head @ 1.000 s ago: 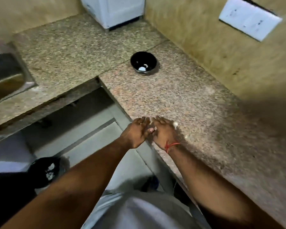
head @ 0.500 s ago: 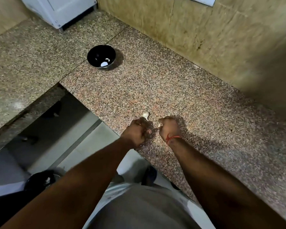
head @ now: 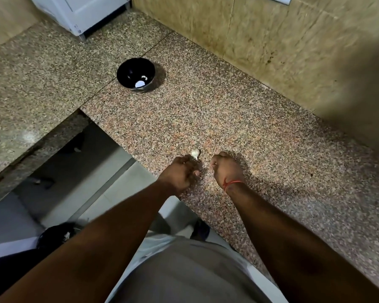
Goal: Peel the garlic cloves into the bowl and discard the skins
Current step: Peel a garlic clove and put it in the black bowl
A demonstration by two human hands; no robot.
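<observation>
Wide open granite ahead!
Only the black bowl (head: 136, 75) stands on the counter (head: 239, 119), well apart from the wall (head: 260, 40).

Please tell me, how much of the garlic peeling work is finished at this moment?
Done: the black round bowl holds a few white peeled pieces. In hand: the left hand holds a white garlic clove; the right hand is curled, contents hidden. Left: finishing this clove. Remaining cloves and discarded skins cannot be seen.

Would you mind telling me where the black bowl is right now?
In the head view the black bowl sits on the granite counter, far from both hands and up to their left, near the seam between the slabs and below the white appliance.
</observation>
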